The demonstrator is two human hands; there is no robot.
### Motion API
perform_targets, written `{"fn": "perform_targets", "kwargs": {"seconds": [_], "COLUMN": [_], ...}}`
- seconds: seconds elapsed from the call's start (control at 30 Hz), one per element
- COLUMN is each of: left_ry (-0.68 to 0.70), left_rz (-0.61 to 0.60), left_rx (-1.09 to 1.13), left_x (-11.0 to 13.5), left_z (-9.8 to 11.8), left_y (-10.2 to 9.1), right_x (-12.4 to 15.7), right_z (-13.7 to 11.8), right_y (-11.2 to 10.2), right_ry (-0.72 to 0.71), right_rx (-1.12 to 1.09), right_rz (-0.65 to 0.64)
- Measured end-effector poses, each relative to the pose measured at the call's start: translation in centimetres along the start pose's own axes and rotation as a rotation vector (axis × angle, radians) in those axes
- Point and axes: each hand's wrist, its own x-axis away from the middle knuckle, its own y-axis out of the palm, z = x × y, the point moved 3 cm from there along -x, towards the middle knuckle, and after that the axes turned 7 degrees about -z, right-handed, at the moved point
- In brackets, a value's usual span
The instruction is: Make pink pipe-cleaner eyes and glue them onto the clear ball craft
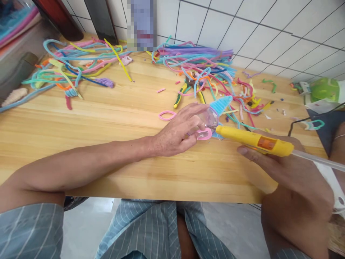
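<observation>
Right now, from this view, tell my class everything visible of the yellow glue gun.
The yellow glue gun looks plastic, with a thin metallic-looking tip and an orange part in a side opening. A translucent stick protrudes from its rear. The right hand grips it above the wooden table, hiding any handle; its tip points toward the clear rounded piece in the left hand, though whether they touch is unclear.

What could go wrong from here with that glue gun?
1. Burn: the tip of the glue gun sits right by the fingers of the left hand. If it's hot, a small slip could burn them.
2. Stray glue: the left hand steadies the clear piece low over the table; if it shifts, glue may land off target.
3. Snag: a black cord runs close behind the right hand and might catch.
</observation>
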Motion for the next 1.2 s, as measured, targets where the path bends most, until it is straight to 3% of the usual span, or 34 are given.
{"fn": "perform_targets", "kwargs": {"seconds": [0.23, 0.53, 1.2], "left_ry": [0.011, -0.014, 0.018], "left_rz": [0.014, -0.018, -0.009], "left_rx": [-0.038, -0.026, -0.036], "left_x": [0.0, 0.0, 0.2], "left_z": [0.0, -0.2, -0.4], "left_y": [0.1, 0.1, 0.0], "right_x": [-0.1, -0.8, -1.2], "right_z": [0.5, -1.4, -1.0], "right_y": [0.3, -0.9, -1.4], "right_ry": [-0.041, 0.027, 0.036], "right_rx": [-0.069, -0.145, -0.173], "right_rz": [0.01, -0.002, -0.056]}}
